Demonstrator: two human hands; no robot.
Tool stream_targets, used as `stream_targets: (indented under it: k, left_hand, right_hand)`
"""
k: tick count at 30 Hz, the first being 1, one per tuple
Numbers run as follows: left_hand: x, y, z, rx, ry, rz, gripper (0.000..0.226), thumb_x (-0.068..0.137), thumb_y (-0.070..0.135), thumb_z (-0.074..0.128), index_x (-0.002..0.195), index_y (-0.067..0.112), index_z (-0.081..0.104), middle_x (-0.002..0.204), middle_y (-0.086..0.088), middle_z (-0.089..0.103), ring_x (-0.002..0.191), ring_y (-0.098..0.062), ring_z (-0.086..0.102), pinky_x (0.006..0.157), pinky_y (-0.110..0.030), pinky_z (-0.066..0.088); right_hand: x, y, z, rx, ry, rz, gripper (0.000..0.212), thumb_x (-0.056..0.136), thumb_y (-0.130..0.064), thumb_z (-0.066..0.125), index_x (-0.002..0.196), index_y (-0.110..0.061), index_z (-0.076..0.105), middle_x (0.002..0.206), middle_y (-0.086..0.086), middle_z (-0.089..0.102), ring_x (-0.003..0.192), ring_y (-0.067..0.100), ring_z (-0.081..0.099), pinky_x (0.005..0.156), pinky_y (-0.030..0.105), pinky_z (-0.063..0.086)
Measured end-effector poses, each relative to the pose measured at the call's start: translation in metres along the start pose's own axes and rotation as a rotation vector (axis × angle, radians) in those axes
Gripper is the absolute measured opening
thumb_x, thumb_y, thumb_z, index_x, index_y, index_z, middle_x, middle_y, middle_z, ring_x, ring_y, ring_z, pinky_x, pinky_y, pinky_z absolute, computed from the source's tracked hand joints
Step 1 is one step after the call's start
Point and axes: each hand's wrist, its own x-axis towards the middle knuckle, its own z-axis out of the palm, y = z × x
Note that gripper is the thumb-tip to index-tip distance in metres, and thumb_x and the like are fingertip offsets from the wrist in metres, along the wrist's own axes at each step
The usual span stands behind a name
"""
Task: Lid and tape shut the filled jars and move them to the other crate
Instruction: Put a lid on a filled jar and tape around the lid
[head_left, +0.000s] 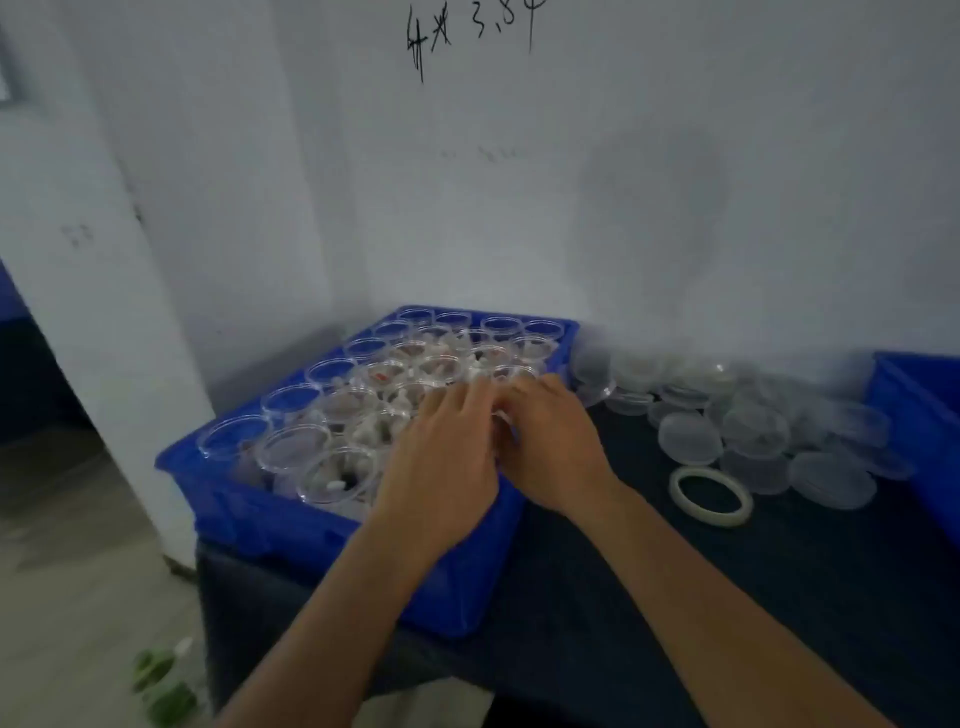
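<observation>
A blue crate (291, 525) at the table's left holds several clear open jars (293, 447), some with small items inside. My left hand (441, 462) and my right hand (556, 441) lie side by side over the crate's right rows, fingers reaching onto jars there. The fingertips are blurred, so what they hold is unclear. A pile of clear lids (748, 426) lies on the dark table to the right. A roll of clear tape (710, 496) lies flat in front of the lids. A second blue crate (919, 415) shows at the right edge.
The dark-covered table (649, 597) stands against a white wall with handwriting (467, 31). A white pillar (104, 312) is at the left. Something green (161, 686) lies on the floor at lower left.
</observation>
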Motion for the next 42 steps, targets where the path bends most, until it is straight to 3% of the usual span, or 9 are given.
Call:
stream_targets:
  k: [7,14,21,25,27,31,34,37,42]
  left_hand:
    - [0.008,-0.035,0.004,0.348,-0.268,-0.214,0.031,0.101,0.044,0.044,0.111,0.025,0.066,0.114,0.003,0.070,0.122,-0.024,0.055,0.095,-0.044,0.051]
    - [0.013,-0.032,0.004,0.142,-0.119,-0.232,0.023,0.098,0.039,0.051,0.093,0.023,0.067,0.097,0.004,0.068,0.105,-0.020,0.064,0.093,-0.042,0.055]
    - [0.017,-0.009,-0.006,-0.188,0.220,-0.085,0.035,0.098,0.024,0.069,0.131,0.022,0.056,0.160,-0.003,0.030,0.138,-0.030,0.048,0.106,-0.049,0.052]
    - [0.026,0.028,0.003,-0.310,0.432,-0.006,0.051,0.095,0.020,0.076,0.139,0.024,0.051,0.170,-0.011,0.016,0.135,0.001,0.035,0.095,-0.013,0.038]
    - [0.029,0.050,0.020,-0.394,0.452,0.012,0.069,0.093,0.016,0.078,0.151,0.022,0.041,0.171,-0.016,0.008,0.119,0.019,0.029,0.088,-0.007,0.031]
    - [0.035,0.093,0.068,-0.596,0.394,0.022,0.086,0.090,0.011,0.083,0.154,0.028,0.028,0.169,-0.018,0.007,0.105,0.017,0.046,0.071,-0.004,0.045]
    - [0.033,0.112,0.114,-0.640,0.308,0.033,0.090,0.081,0.004,0.089,0.152,0.011,0.034,0.160,-0.031,0.024,0.122,0.038,0.024,0.089,0.008,0.035]
    - [0.025,0.115,0.159,-0.675,0.292,-0.013,0.093,0.075,0.009,0.093,0.149,0.001,0.038,0.158,-0.029,0.030,0.134,0.032,0.012,0.104,-0.003,0.038]
    - [0.016,0.106,0.207,-0.776,0.200,-0.010,0.102,0.077,0.019,0.095,0.152,0.017,0.025,0.167,-0.013,0.013,0.126,0.022,0.042,0.090,0.001,0.043]
  right_hand:
    - [0.024,-0.009,0.017,-0.060,-0.484,-0.046,0.023,0.091,-0.022,0.071,0.113,-0.025,0.073,0.132,-0.007,0.052,0.107,0.011,0.046,0.096,0.038,0.039]
    - [0.025,-0.018,0.014,-0.173,-0.225,-0.145,0.020,0.082,-0.006,0.078,0.095,-0.018,0.069,0.099,0.000,0.070,0.093,0.022,0.066,0.075,0.037,0.052]
    - [0.036,-0.014,-0.038,-0.063,-0.039,-0.136,0.024,0.087,-0.008,0.075,0.099,-0.028,0.068,0.100,-0.015,0.060,0.097,0.010,0.055,0.075,0.030,0.048]
    - [0.021,-0.006,-0.085,-0.100,0.095,-0.191,0.029,0.082,0.000,0.072,0.095,-0.025,0.066,0.098,-0.011,0.061,0.089,0.009,0.050,0.064,0.033,0.047]
    - [0.007,0.007,-0.104,-0.157,0.106,-0.199,0.030,0.080,0.003,0.070,0.096,-0.023,0.065,0.098,-0.009,0.061,0.089,0.011,0.050,0.062,0.033,0.047]
    - [-0.029,0.047,-0.116,-0.218,0.018,-0.094,0.030,0.081,0.004,0.070,0.100,-0.020,0.066,0.104,-0.006,0.060,0.093,0.014,0.053,0.067,0.040,0.053]
    - [-0.060,0.084,-0.109,-0.198,-0.068,0.049,0.026,0.085,-0.001,0.069,0.102,-0.021,0.065,0.109,-0.008,0.057,0.097,0.017,0.056,0.076,0.039,0.053]
    - [-0.093,0.110,-0.091,-0.118,-0.120,0.156,0.026,0.088,-0.004,0.069,0.103,-0.024,0.064,0.107,-0.014,0.051,0.096,0.012,0.054,0.079,0.039,0.053]
    - [-0.123,0.128,-0.065,-0.060,-0.070,0.207,0.013,0.100,-0.010,0.059,0.104,-0.021,0.066,0.106,-0.009,0.057,0.091,0.011,0.057,0.080,0.036,0.050]
